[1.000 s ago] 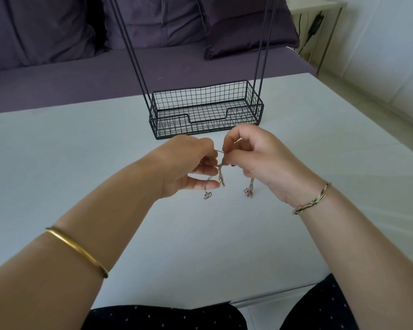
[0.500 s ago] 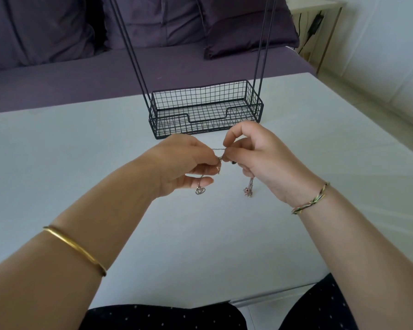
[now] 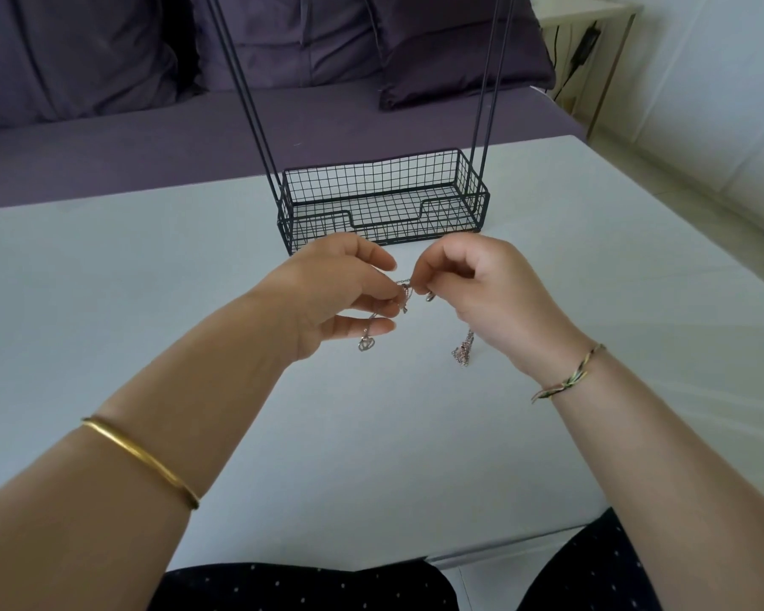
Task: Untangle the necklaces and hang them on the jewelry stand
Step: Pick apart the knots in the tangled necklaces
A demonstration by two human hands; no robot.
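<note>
Both the left hand (image 3: 336, 297) and right hand (image 3: 481, 293) pinch thin tangled silver necklaces (image 3: 404, 295) before the black wire jewelry stand (image 3: 382, 200); untangling looks unfinished, nothing visibly hung.

Counts: 2 hands, left hand (image 3: 340, 293) and right hand (image 3: 481, 293). 2 pendants: heart pendant (image 3: 366, 343), second pendant (image 3: 462, 354). Chain tangle (image 3: 406, 293), strand count unreadable. 1 jewelry stand (image 3: 382, 200), 4 uprights. 1 bench (image 3: 107, 280). 2 wrist bands: gold bangle (image 3: 142, 460), braided bracelet (image 3: 567, 381).
</note>
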